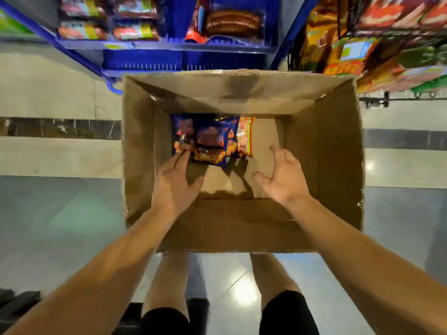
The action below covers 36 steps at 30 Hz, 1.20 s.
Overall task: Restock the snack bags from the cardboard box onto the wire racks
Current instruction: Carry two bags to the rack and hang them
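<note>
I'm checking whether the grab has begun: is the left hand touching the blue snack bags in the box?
Touching. In the head view, the left hand reaches into the cardboard box, its fingertips lying on the lower edge of the blue snack bags.

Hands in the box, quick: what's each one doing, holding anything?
Left hand: open, fingertips touching the leftmost blue snack bag, not gripping it.
Right hand: open, fingers spread, holding nothing, inside the cardboard box.
</note>
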Available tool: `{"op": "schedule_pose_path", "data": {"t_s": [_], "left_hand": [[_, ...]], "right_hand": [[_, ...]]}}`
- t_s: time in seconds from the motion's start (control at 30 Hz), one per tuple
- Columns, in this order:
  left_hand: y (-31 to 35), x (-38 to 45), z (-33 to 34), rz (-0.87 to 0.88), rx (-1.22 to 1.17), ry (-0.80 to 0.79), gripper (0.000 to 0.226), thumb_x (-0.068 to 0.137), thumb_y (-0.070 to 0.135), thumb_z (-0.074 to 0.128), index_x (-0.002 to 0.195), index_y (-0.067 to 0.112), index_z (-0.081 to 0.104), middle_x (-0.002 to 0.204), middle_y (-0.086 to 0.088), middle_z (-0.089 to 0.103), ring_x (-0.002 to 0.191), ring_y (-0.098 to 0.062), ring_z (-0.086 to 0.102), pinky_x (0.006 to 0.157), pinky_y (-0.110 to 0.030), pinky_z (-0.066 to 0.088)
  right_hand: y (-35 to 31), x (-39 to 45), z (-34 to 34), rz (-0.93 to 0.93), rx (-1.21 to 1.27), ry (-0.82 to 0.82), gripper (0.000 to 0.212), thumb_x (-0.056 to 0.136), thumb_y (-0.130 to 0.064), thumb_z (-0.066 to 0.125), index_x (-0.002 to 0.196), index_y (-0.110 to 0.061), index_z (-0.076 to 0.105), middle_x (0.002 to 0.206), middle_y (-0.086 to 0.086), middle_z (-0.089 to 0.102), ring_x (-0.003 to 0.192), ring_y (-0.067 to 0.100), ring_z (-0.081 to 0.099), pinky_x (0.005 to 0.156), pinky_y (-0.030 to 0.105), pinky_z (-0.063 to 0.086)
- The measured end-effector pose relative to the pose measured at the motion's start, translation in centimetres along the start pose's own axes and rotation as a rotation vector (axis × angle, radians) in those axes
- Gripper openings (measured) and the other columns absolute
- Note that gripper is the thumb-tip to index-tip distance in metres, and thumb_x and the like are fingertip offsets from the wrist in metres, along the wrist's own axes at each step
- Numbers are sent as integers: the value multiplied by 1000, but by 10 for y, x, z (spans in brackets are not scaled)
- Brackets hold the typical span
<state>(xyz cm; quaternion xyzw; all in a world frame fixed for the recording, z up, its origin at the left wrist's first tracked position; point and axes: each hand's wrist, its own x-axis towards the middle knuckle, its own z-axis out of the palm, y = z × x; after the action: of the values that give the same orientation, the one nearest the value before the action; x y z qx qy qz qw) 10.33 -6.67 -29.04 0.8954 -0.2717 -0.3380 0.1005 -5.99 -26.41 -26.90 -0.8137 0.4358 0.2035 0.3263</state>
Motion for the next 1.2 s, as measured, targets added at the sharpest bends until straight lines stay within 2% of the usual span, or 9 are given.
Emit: {"op": "schedule_pose_path", "data": {"t_s": [0.07,0.2,0.3,0.43,0.63,0.73,0.9,0.97,1.2], "left_hand": [[-11,36,39,-52,-8,-8,76,94,45,60,157,17,28,160,-7,33,146,-25,31,118,-34,28],[-30,112,105,-99,-1,-23,75,94,43,62,156,15,29,157,-11,35,141,-32,37,114,-39,37],[-40,161,142,-99,7,8,74,95,39,63,154,9,32,155,-14,37,142,-32,35,115,-34,30],[-63,223,185,-129,-128,117,64,87,39,68,138,5,50,134,-19,54,125,-37,49,103,-40,41],[-95,273,223,-146,-301,296,70,80,59,66,135,18,52,127,-5,61,118,-25,57,101,-38,47],[-99,279,233,-176,-427,297,49,82,53,71,119,26,56,115,9,66,105,-9,61,91,-20,48],[-92,272,228,-228,-597,218,27,89,40,72,109,26,61,95,17,66,84,4,62,79,-11,49],[-83,256,216,-230,-643,245,32,88,40,74,112,24,61,100,12,68,93,-7,65,88,-24,52],[-52,150,118,-329,-602,151,68,75,49,81,130,18,57,117,2,69,109,-20,65,98,-33,50]], "right_hand": [[21,45,32,10,12,-20,79,92,-43,66,156,-18,27,159,5,33,147,26,28,121,38,28],[58,131,107,-7,-31,-70,79,91,-46,66,155,-17,29,156,7,36,145,29,31,121,40,29],[78,190,158,4,-21,-72,78,91,-45,65,154,-16,30,153,9,39,141,30,36,118,39,32],[102,264,206,76,91,-22,74,91,-40,66,151,-13,34,148,11,43,134,31,44,114,37,37],[122,349,251,311,472,88,72,92,-43,68,148,-11,37,146,9,48,130,26,51,104,31,42],[121,372,266,391,589,37,70,87,-49,71,140,-14,42,134,7,59,118,26,60,99,36,50],[121,361,264,466,695,67,54,76,-51,81,117,-21,62,108,1,72,92,23,72,88,44,59],[124,332,247,489,619,133,55,74,-51,82,116,-22,64,111,1,72,98,25,70,92,42,57],[84,182,138,501,483,196,65,82,-40,81,133,-12,52,133,9,62,122,28,59,99,35,46]]}}
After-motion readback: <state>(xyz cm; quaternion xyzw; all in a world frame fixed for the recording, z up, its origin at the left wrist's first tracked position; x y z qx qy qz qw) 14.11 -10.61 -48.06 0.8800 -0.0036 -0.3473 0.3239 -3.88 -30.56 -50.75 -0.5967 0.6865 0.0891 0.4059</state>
